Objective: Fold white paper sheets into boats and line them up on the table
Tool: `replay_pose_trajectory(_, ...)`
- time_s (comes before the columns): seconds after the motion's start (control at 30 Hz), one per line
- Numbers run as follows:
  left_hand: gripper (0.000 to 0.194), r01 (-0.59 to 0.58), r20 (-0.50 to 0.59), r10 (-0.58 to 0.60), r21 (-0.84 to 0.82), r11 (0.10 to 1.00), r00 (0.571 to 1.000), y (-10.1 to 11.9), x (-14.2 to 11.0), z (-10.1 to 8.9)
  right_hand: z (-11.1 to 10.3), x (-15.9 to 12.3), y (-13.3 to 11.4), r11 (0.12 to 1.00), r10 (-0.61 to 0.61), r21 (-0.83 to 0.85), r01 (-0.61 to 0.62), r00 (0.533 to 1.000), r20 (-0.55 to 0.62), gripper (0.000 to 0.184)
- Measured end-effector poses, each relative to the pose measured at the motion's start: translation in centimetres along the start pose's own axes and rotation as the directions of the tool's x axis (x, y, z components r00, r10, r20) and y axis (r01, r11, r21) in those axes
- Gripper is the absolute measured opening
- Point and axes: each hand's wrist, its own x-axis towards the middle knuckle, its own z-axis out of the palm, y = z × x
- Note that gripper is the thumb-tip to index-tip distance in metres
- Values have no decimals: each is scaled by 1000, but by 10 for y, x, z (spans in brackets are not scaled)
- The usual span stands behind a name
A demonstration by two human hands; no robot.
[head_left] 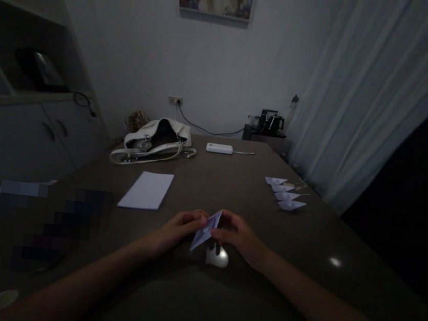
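Note:
Between both hands, above the dark tabletop (244,298), is a small piece of folded white paper (205,231), tilted with one point downward. My left hand (187,224) pinches its left side, thumb on the face toward me. On the other side my right hand (234,231) grips it between thumb and fingers near the upper corner. Several finished-looking paper boats (291,205) sit in a row on the right of the table. A stack of white paper sheets (146,190) lies flat to the left, beyond my left hand.
A white handbag (158,141) rests open at the far left of the table. Near the far edge lies a white power bank (219,148) with a short cable. Pale curtains (345,93) hang at right; a black kettle (273,124) stands beyond the table. The left foreground is partly pixelated.

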Motion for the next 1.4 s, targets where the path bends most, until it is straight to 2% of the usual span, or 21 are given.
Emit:
replay_pose_trajectory(0.27,32,-24,4,24,34,999,1000,3,-1,0,0,1,3,1000,9,20,-9,1000,-25,30)
replay_pose_trajectory(0.6,34,52,-15,-51,45,998,999,3,2,1,-1,2,5,981,71,187,-52,993,-99,33)
replay_pose_trajectory(0.73,35,66,0,-66,25,998,998,3,1,1,1,2,2,970,118,221,-99,990,-76,36)
replay_pose_trajectory(0.97,33,54,6,-54,26,998,999,10,-2,5,1,1,1,974,109,206,-94,992,-61,34)
replay_pose_trajectory(1.23,34,95,-69,-94,15,995,993,-1,0,-2,0,2,4,971,87,231,-61,991,-106,38)
replay_pose_trajectory(1.4,37,131,-183,-119,55,990,976,-2,-1,-3,-2,4,9,984,47,179,-23,990,-132,37)
